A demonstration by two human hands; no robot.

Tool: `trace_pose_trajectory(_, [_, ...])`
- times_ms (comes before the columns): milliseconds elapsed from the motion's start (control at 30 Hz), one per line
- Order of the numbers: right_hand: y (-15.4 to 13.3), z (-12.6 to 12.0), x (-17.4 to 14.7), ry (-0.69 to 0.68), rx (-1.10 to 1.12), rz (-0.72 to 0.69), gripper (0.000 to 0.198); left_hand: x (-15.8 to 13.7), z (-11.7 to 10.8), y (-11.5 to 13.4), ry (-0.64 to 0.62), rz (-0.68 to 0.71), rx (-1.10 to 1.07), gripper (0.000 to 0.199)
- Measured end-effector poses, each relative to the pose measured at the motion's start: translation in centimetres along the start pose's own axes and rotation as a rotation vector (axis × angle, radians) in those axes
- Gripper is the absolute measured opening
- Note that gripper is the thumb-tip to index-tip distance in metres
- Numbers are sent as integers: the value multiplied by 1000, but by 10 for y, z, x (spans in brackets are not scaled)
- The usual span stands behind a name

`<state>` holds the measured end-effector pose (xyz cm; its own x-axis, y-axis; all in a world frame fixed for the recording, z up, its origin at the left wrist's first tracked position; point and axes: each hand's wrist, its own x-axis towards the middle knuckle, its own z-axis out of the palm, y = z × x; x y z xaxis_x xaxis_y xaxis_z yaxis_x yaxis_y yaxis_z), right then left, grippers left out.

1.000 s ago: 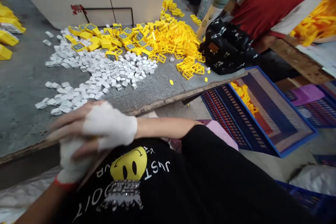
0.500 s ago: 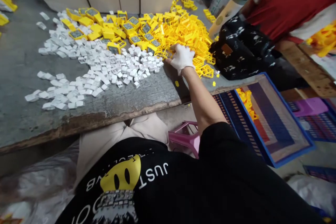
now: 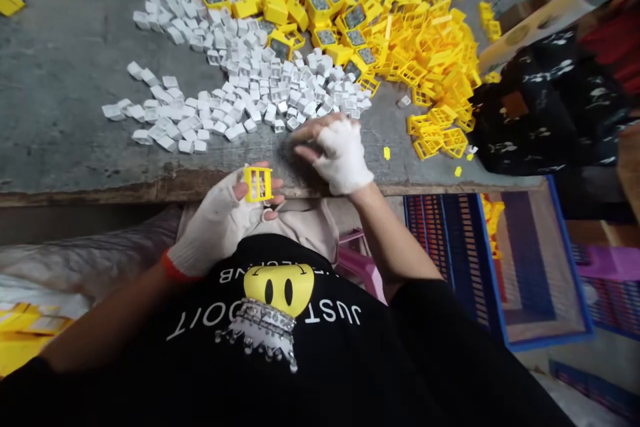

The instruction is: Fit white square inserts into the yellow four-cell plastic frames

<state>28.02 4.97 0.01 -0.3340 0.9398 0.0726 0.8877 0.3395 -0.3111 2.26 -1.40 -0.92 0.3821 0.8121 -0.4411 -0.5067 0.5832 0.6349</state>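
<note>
My left hand [image 3: 220, 210], in a white fingerless glove with a red cuff, is in front of the table edge. Its fingers are closed on a small yellow plastic frame [image 3: 259, 185] with openings in it. Over the tabletop, my right hand [image 3: 335, 150], also gloved, is beside the near edge of a pile of small white plastic pieces [image 3: 260, 90]. The right thumb and fingers point left and stand apart, slightly blurred, with nothing visible between them. A heap of yellow plastic frames [image 3: 425, 47] lies beyond to the right.
Yellow housings with grey panels [image 3: 320, 7] lie behind the white pieces. A black patterned bag [image 3: 530, 107] and a pale bottle [image 3: 540, 17] are at the right. Below the grey table [image 3: 65, 107] stand a blue crate [image 3: 565, 260] and a pink stool [image 3: 363, 257].
My right hand has left the yellow heap and moved towards me, near the white pieces. My left hand has come into view with a yellow frame. The view has shifted.
</note>
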Motion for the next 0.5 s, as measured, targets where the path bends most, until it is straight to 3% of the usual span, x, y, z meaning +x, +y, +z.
trace_pose_trajectory(100, [16, 11, 48, 40, -202, 47, 33, -4, -10, 7, 67, 38, -4, 54])
trace_pose_trajectory(200, [13, 20, 70, 24, -251, 3, 29, -5, -14, 8, 120, 65, -23, 46])
trace_pose_trajectory(333, [-6, 7, 48, 0, -160, -62, 29, -3, -14, 8, 143, 78, -65, 36])
trace_pose_trajectory(500, [-40, -19, 1, -124, -9, -198, 28, -1, -13, 5, 89, 75, -24, 47])
